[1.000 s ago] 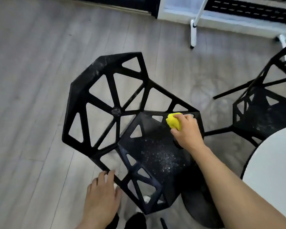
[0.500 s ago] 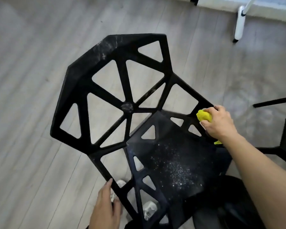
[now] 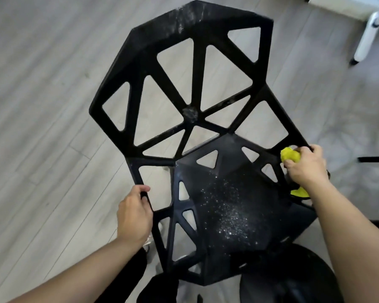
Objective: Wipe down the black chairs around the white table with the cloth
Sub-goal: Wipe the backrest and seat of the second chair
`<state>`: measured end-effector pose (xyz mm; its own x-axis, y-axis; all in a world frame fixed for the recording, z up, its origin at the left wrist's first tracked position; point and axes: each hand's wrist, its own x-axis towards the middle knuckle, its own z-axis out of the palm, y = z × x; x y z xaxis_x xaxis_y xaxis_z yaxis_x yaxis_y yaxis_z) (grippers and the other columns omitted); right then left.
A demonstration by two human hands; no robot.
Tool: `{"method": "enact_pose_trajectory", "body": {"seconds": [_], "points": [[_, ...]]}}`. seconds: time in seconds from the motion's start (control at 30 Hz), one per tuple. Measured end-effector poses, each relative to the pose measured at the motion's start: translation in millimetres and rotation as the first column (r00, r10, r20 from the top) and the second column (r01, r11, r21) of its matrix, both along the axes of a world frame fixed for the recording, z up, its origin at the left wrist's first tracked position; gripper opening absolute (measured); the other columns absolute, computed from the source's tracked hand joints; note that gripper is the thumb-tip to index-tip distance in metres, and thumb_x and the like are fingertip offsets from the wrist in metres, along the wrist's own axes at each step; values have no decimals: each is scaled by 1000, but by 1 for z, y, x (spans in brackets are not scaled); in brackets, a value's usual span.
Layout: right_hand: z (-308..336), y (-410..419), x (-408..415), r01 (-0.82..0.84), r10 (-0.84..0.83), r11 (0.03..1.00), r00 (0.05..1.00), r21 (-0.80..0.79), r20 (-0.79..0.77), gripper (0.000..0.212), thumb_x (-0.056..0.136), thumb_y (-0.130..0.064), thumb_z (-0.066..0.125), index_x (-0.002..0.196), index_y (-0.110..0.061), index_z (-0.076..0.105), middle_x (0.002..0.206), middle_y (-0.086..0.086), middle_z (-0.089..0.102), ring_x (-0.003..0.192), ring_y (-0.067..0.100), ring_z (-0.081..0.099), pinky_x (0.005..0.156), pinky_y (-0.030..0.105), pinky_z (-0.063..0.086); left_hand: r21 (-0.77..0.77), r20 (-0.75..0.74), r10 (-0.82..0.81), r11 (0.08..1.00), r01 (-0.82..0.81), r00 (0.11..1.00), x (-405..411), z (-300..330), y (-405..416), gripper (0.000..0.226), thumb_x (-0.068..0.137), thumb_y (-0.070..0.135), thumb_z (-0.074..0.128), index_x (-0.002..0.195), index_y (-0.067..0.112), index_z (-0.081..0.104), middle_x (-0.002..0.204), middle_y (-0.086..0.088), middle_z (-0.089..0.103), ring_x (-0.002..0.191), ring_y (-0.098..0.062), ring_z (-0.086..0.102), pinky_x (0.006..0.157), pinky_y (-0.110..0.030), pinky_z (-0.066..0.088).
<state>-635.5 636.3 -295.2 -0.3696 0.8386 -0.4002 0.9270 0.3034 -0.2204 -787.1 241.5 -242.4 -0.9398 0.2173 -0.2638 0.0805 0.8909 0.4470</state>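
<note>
One chair: black chair [image 3: 197, 132] fills centre view, long axis 6 to 12 o'clock, backrest toward 12.
Cloth: yellow cloth [image 3: 290, 157] at 3 o'clock on the side rail.
Right hand [image 3: 304, 169]: fingers curled, bunching cloth.
Left hand [image 3: 134, 215]: fingers wrapped round the 9 o'clock rail.
Advice: brace left, then sweep the speckled seat.

The left hand [image 3: 134, 212], which a second ago rested open on the chair [image 3: 193, 114] frame's lower edge, now grips a strut at the seat's left side. The right hand [image 3: 305, 168] carries the yellow cloth [image 3: 290, 155] from the seat's back corner out to the right edge bar (part now hangs below the wrist). The chair looms closer.
</note>
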Motion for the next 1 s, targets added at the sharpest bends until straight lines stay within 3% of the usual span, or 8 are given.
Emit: {"method": "enact_pose_trajectory", "body": {"seconds": [0.27,0.47,0.63,0.8,1.0], "points": [[-12,-14,19,121,-122,992,992,38,19,49,91,-36,64,129,-8,53,147,8,28,123,43,43,103,52,41,-25,-54,-136,991,135,989,-75,-5,37,25,97,3,46,111,13,64,95,-8,71,89,-32,64,75,-34,44],[-9,-51,37,282,-282,959,959,35,-12,50,91,-37,64,127,-4,53,145,14,30,122,44,45,103,53,40,-102,-37,-272,958,267,962,-135,-13,82,36,92,-4,41,116,15,59,98,-8,66,84,-27,56,72,-34,41],[0,-98,49,421,-421,907,907,0,11,46,93,-31,61,127,-1,53,145,18,29,119,47,44,101,52,39,-133,-67,-389,916,378,919,-166,-12,114,39,91,-7,40,117,15,59,111,-12,66,99,-33,61,73,-34,41],[0,-150,52,563,-563,826,826,-16,-15,43,91,-29,63,124,-3,56,143,17,30,115,46,47,98,51,42,-178,-81,-444,888,425,893,-184,-10,146,39,91,-7,41,117,17,59,98,-9,59,82,-26,51,69,-34,38],[1,-211,39,664,-664,747,747,-37,-10,40,91,-32,63,123,-8,57,144,19,29,111,45,49,96,48,43,-165,-100,-573,816,555,813,-213,-12,173,44,87,-10,35,116,16,56,105,-17,59,82,-33,51,67,-38,40]]}}
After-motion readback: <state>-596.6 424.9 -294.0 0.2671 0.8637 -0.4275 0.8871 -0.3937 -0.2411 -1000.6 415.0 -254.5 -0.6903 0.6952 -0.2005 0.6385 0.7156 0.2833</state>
